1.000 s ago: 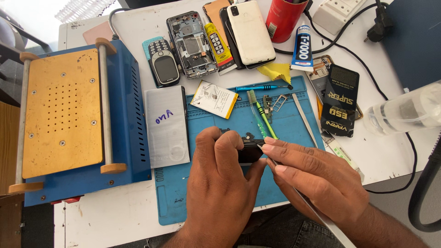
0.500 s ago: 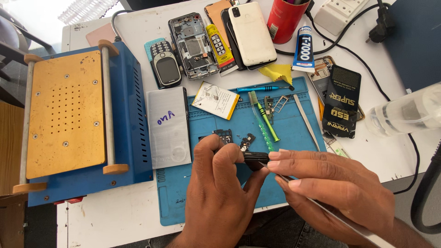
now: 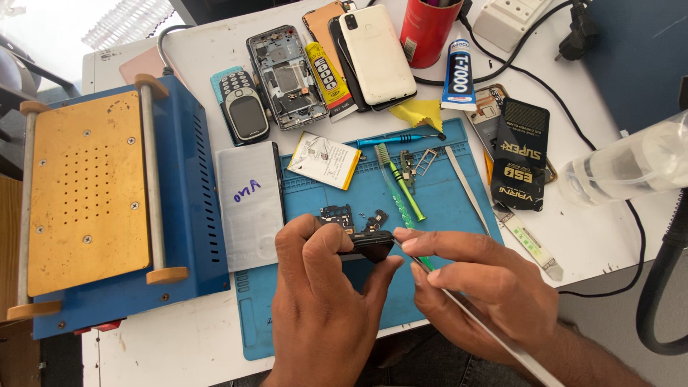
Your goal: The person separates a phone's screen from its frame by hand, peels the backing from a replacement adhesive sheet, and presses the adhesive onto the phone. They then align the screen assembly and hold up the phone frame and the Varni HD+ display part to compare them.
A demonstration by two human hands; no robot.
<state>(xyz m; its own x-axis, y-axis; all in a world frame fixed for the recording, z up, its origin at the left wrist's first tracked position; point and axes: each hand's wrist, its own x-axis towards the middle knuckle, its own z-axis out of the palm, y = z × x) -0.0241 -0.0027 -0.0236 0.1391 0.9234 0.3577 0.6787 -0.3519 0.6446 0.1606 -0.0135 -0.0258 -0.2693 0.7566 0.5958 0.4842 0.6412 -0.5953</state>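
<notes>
Black and glossy, the small phone part (image 3: 371, 246) sits pinched between our left hand (image 3: 326, 301) and the fingertips of our right hand (image 3: 480, 290), just above the near half of the blue silicone work mat (image 3: 444, 208). Its long axis runs roughly from nine to three o'clock, its right end meeting our right forefinger. Our left hand is curled closed around its left end, thumb underneath; that hand has the fuller hold. Our right hand is half closed, also gripping a thin metal pry tool (image 3: 494, 333) that trails off toward five o'clock.

From the part, at twelve o'clock lie small circuit boards (image 3: 337, 213) on the mat. At one o'clock we see a green brush (image 3: 398, 188) and a teal screwdriver (image 3: 393, 139). At eleven o'clock a white-and-yellow battery (image 3: 324, 159) lies tilted. Further out at twelve o'clock a yellow glue tube (image 3: 324, 72) lies on an opened phone (image 3: 279, 72); at one o'clock stands a white-and-blue glue tube (image 3: 459, 72). At two o'clock sits a black rectangular packet with yellow lettering (image 3: 519, 154). At nine o'clock is the blue heating machine (image 3: 183, 179).
</notes>
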